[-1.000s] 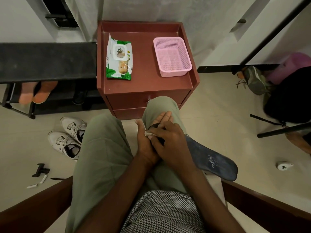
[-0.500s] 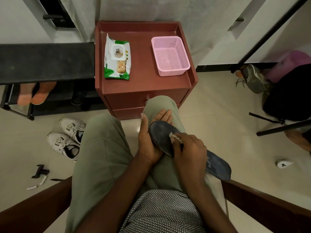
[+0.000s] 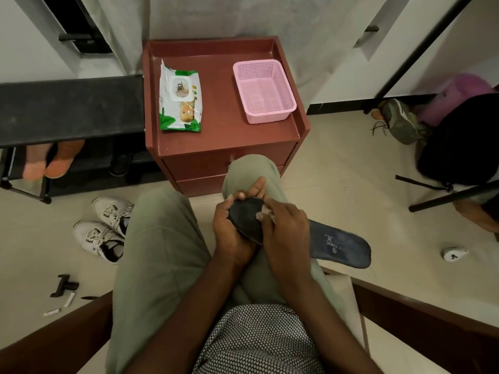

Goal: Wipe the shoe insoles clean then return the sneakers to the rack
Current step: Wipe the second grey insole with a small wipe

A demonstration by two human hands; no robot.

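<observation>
Head view, nearest zone: the person sits with both knees raised, forearms converging over the right thigh. Left hand (image 3: 232,228) cradles the toe end of the dark insole (image 3: 337,245) from below, thumb curled over its near edge and fingers extended behind it. Right hand (image 3: 286,233) lies on top of the insole, its fingertips pinching a small white wipe (image 3: 267,211) against the insole surface just beside the left thumb. Both grips are closed on their items: the left around the insole, the right narrowly on the wipe. The insole's heel end projects out to the right of the grip, past the right thigh and above the floor, printed side up.

Left of the grip and lower on the floor, the two white sneakers (image 3: 104,230) stand side by side, touching, openings upward. Nearer than these, small dark and white items lie on the tiles; their type cannot be told.

Beyond the grip, the red-brown cabinet (image 3: 224,147) stands against the wall, touching the right knee in the picture. On its top, the wipes packet (image 3: 180,98) lies beyond and left of the grip, and the pink basket (image 3: 264,90) lies directly beyond. Further left, the black shoe rack (image 3: 70,106) adjoins the cabinet, with a pair of orange soles visible on a lower shelf.
</observation>
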